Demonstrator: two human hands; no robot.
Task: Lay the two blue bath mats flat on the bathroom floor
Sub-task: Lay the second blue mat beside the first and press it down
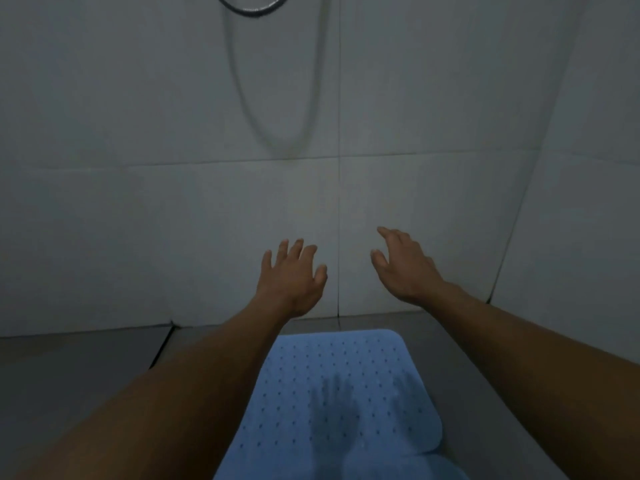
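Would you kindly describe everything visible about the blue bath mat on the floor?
The blue bath mat is light blue with rounded corners and rows of small dark holes; it looks like rubber or soft plastic. It lies flat on the grey floor close to the tiled wall. Its near end meets or overlaps a second blue piece at the bottom edge. Neither hand touches it; the forearms hide its left side.

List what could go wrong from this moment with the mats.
1. Both the left hand and the right hand are raised, open and off the blue mat, so nothing presses it down.
2. Near the bottom edge a second blue mat seems to meet or overlap the first at a rounded seam; a raised lip there might catch a foot.
3. The dim light could hide wrinkles on the floor.
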